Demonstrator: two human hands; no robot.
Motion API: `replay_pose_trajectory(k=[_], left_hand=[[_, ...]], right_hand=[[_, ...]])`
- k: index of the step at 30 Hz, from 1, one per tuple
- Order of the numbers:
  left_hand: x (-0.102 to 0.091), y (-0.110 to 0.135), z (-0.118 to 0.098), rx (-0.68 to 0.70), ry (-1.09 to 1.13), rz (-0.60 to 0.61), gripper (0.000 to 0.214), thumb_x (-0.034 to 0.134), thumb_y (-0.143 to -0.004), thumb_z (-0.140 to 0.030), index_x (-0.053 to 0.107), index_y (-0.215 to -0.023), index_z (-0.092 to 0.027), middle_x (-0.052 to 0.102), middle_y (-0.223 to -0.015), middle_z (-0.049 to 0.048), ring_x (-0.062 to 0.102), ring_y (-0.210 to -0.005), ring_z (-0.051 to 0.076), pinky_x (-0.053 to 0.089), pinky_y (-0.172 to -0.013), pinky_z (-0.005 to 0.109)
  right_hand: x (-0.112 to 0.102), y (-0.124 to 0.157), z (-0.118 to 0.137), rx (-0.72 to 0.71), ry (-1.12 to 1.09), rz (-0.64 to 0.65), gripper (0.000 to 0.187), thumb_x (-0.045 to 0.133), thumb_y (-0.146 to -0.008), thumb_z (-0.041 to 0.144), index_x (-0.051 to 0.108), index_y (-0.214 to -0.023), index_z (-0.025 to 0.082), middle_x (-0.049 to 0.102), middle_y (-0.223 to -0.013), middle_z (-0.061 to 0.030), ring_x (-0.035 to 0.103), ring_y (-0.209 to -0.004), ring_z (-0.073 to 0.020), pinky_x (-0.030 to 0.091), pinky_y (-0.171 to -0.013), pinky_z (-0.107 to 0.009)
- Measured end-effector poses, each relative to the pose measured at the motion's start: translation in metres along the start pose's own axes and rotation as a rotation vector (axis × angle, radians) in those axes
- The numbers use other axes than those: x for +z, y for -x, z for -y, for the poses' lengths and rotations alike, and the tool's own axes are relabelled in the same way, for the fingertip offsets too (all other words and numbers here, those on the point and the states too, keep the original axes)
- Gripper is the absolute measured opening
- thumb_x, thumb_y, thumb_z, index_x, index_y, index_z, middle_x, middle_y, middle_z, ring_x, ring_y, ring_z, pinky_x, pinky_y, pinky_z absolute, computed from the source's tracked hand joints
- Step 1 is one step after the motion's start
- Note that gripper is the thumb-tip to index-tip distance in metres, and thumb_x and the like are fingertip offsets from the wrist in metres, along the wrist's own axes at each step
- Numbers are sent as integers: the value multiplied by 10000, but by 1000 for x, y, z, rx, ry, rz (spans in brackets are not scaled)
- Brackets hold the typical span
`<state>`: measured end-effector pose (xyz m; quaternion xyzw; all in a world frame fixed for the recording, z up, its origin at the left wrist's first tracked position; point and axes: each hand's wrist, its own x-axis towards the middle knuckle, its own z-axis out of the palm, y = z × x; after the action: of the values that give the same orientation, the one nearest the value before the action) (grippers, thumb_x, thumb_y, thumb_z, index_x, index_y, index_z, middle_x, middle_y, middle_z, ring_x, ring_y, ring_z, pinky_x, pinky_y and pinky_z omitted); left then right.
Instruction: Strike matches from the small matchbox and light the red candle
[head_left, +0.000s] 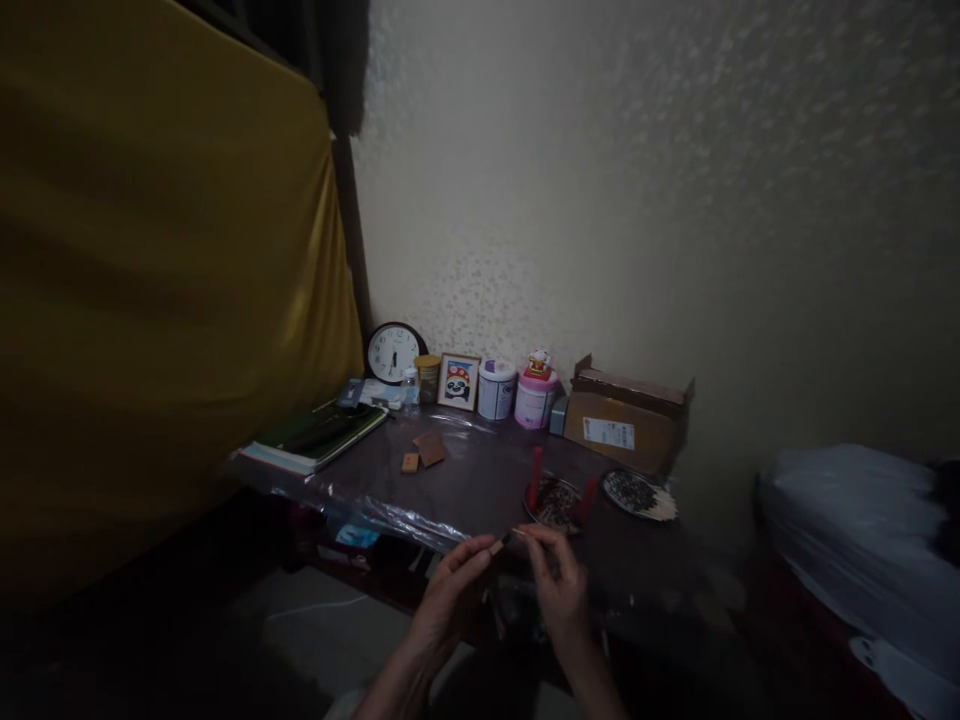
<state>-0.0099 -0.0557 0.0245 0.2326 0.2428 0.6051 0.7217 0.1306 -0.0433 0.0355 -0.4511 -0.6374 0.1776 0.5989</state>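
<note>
Piece (497, 547) between hands (559, 580), dish (526, 507) of dark bits (556, 500)

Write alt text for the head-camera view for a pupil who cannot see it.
A person's left hand holds a small tan object and the right hand pinches a tiny, unclear item at a plastic-covered table. It bears red candles, an analog clock, a framed panda picture and a cardboard box.

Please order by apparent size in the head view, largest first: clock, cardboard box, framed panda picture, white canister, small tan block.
1. Cardboard box
2. Clock
3. Framed panda picture and white canister: too alike to rank
4. Small tan block
</note>
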Motion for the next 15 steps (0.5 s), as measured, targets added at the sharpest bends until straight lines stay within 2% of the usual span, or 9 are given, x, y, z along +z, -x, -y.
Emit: replay_pose_trajectory(k=[6,15], left_hand=[[5,1,0,15,4,13,252,742,-629,-216,669,-854,-130,731,-884,103,661,-857,202,435,-857,297],[3,0,3,26,0,2,247,750,-617,-240,678,-830,-136,729,-876,90,655,-860,200,449,-829,284]], right_hand=[[-3,4,2,-167,112,52,110,506,-844,221,615,-860,221,688,-848,-28,648,-821,-157,491,-766,-254],[-2,4,-2,-162,128,90,120,493,-845,228,611,-849,243,693,-836,-22,655,-820,-159,508,-749,-255]])
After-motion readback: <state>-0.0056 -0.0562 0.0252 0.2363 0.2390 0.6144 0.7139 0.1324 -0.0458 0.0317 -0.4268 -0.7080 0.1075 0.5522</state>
